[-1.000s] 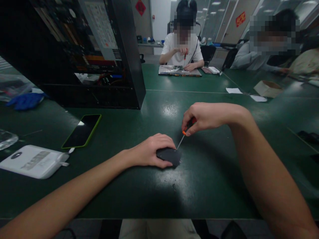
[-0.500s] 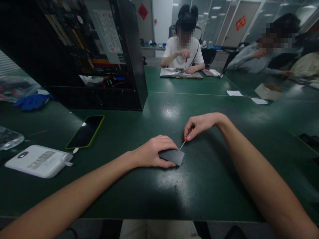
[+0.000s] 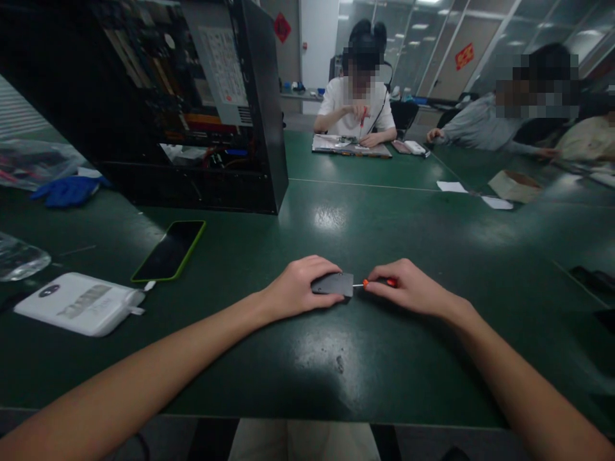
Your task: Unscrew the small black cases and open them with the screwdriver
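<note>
A small dark grey flat box [image 3: 336, 284] is gripped between the thumb and fingers of my left hand [image 3: 303, 287], low over the green table [image 3: 230, 371]. Small screw-like dots show on its upper face. My right hand [image 3: 406, 285] pinches the orange and black handle of a screwdriver [image 3: 366, 284]. Its thin metal shaft lies nearly level and points left, with the tip at the box's right end. Whether the tip sits in a slot or only touches the edge, I cannot tell.
To the left lie a phone with a green edge [image 3: 169, 251], a white power bank [image 3: 79, 303] and a blue glove [image 3: 67, 191]. An open black computer case [image 3: 269, 109] stands behind them. Across the table a person in white [image 3: 355, 102] works with a red screwdriver; a cardboard box [image 3: 515, 186] sits right.
My right hand has come down and toward me, swinging the screwdriver from a steep slant at the box's far edge to nearly level at its right end. The box has turned slightly.
</note>
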Action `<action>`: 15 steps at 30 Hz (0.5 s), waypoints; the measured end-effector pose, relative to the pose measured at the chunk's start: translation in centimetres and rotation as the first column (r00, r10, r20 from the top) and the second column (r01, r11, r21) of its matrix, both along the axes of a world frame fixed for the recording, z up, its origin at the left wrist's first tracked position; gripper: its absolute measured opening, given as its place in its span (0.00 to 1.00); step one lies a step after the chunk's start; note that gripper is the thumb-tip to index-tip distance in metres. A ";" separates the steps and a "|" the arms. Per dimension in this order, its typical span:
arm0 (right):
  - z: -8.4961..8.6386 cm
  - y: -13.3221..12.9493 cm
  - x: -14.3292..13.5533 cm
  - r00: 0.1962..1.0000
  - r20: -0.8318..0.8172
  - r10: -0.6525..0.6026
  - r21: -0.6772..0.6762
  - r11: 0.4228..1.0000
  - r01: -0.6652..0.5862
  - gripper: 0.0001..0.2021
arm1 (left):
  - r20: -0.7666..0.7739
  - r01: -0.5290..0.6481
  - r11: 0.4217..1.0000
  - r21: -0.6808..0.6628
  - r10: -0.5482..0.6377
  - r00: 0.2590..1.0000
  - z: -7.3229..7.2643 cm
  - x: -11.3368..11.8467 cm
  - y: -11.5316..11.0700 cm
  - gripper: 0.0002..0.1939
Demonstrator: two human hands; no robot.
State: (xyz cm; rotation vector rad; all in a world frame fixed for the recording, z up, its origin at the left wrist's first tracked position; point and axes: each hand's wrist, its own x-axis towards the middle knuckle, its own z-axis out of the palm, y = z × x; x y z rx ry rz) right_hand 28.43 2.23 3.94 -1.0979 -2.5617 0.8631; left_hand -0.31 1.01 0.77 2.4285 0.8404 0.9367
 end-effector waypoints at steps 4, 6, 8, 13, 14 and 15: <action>-0.9 -0.4 -0.3 1.000 0.021 0.006 0.153 0.988 -0.009 0.23 | -0.006 0.000 1.000 0.008 0.000 1.000 0.0 0.0 0.0 0.21; -1.1 -0.2 -0.2 1.000 0.017 0.008 0.178 0.984 -0.010 0.23 | -0.006 0.000 1.000 0.012 0.000 1.000 -0.1 0.0 0.1 0.20; -1.2 0.0 0.1 1.000 0.007 0.011 0.188 0.982 -0.012 0.23 | -0.007 -0.001 1.000 0.014 0.001 1.000 -0.2 -0.1 0.1 0.20; -1.4 0.6 1.3 1.000 -0.007 -0.002 0.182 0.983 0.004 0.23 | -0.012 0.000 1.000 0.017 0.000 1.000 -0.2 -0.2 0.2 0.21; -1.5 0.7 1.5 1.000 -0.018 -0.012 0.186 0.982 0.015 0.23 | -0.011 0.000 1.000 0.018 0.000 1.000 -0.2 -0.2 0.2 0.21; -1.7 0.7 1.6 0.999 -0.031 -0.020 0.191 0.981 0.026 0.23 | -0.012 0.002 1.000 0.019 -0.002 1.000 -0.1 -0.2 0.2 0.21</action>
